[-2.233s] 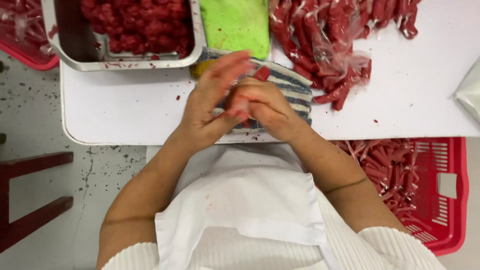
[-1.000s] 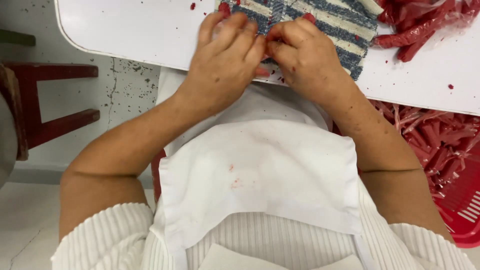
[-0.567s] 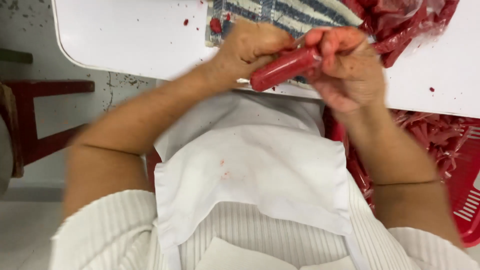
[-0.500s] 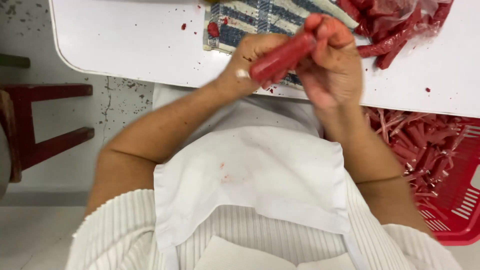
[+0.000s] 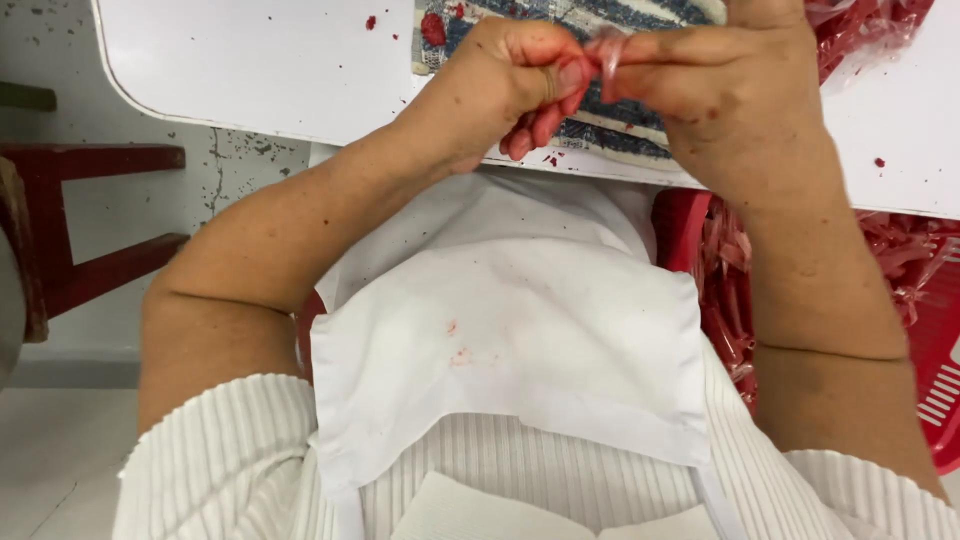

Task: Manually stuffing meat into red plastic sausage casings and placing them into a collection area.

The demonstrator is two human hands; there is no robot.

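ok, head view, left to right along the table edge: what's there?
Red stool → white table → left hand → clear wrapper pinched between both hands → right hand → red basket.

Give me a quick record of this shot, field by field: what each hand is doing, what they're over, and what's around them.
left hand: left hand closed, pinching a crumpled clear wrapper stained red
right hand: right hand closed on the same wrapper's other side
under the hands: striped cloth on a white table
on the table: red crumbs; pile of red wrapped sticks at the far right
beside the person: red basket with discarded wrappers
clothing: white apron with small red spots
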